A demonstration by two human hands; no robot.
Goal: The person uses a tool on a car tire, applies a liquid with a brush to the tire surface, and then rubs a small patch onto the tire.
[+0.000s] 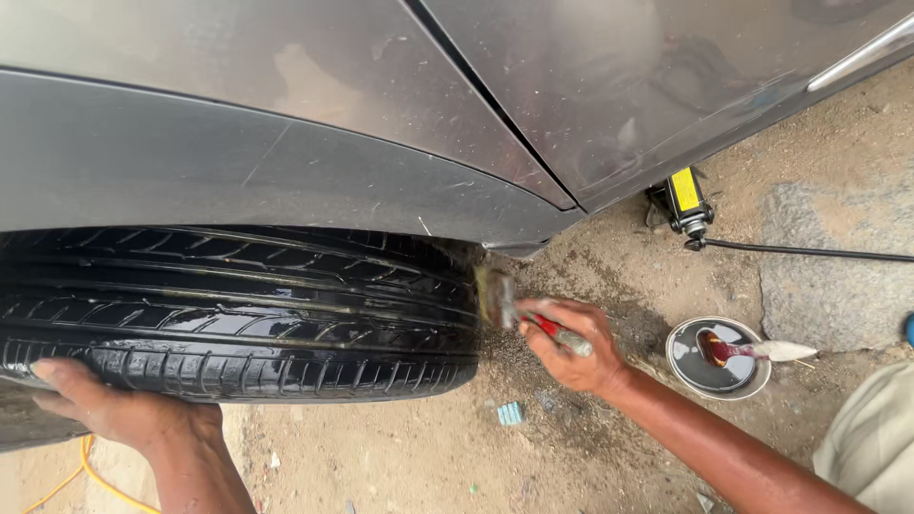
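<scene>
Left hand [114,409] lies flat and open on the wet, glossy black tire [238,314], under the grey car [286,124]. Right hand [571,345] is closed around a red-handled brush [519,312], bristles touching the tread edge. Beyond, a round tin [716,357] of dark liquid sits on dirt; farther off, a yellow-labelled jack [685,202].

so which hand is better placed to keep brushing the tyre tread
Right. The right hand already grips the brush, bristles against the wet tyre edge, with the tin of dark liquid close beside it. The left hand lies flat on the tread, holding nothing.
</scene>
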